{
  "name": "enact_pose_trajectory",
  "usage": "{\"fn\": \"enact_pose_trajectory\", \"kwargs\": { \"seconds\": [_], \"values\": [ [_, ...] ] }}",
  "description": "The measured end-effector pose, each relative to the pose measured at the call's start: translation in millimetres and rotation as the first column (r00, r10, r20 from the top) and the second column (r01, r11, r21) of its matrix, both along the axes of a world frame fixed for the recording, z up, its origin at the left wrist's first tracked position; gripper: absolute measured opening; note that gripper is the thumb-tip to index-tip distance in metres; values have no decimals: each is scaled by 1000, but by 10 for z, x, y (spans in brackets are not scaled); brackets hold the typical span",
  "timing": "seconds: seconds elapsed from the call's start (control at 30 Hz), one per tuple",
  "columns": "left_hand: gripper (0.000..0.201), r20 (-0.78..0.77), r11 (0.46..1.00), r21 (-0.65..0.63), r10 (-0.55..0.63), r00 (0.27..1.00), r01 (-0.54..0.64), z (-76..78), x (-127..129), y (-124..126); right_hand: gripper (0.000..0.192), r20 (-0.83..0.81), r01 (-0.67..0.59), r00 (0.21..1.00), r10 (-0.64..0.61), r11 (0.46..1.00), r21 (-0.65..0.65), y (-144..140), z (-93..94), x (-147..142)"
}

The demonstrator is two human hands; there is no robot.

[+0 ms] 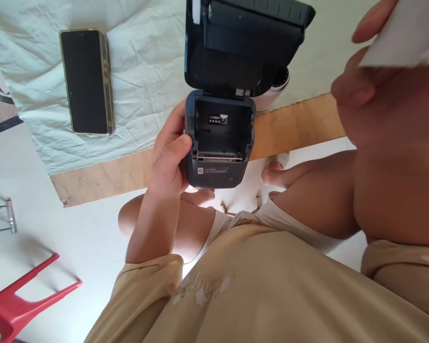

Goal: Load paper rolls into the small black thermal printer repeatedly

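A crumpled white cloth [146,57] covers the table, a phone [86,81] lying on it. The left hand [169,162] curls its fingers around the open black printer [219,138], held above the table edge. The right hand [375,71] pinches white paper [403,33] close to the camera.

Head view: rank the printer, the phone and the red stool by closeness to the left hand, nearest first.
1. Printer: held in the left hand, lid open.
2. Phone: up and left, lying on the cloth.
3. Red stool: bottom left corner, on the floor.
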State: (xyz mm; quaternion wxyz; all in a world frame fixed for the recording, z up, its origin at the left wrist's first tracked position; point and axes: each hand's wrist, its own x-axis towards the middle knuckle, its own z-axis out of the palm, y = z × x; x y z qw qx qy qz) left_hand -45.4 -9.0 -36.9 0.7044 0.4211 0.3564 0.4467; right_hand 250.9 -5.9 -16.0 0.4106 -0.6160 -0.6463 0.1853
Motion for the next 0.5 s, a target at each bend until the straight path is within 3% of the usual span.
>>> {"fn": "enact_pose_trajectory", "kwargs": {
  "seconds": [0.07,0.13,0.27,0.37,0.5],
  "values": [
    [49,-14,999,37,-2,1000,2,-31,-8,4,78,-189,100,978,-89,994,46,114,-155,120],
    [45,-54,1000,14,-19,998,20,-32,-15,9,85,-244,140,964,-105,982,129,186,-261,196],
    [48,-72,1000,0,-31,997,31,9,-16,17,74,-16,51,999,-48,957,286,213,-298,207],
    [54,-95,999,-40,-37,995,33,68,1,15,66,126,66,988,-86,986,156,190,-234,162],
    [48,-113,998,-60,-41,993,35,137,19,5,63,153,178,973,-175,984,-4,215,-171,139]
  ]
}}
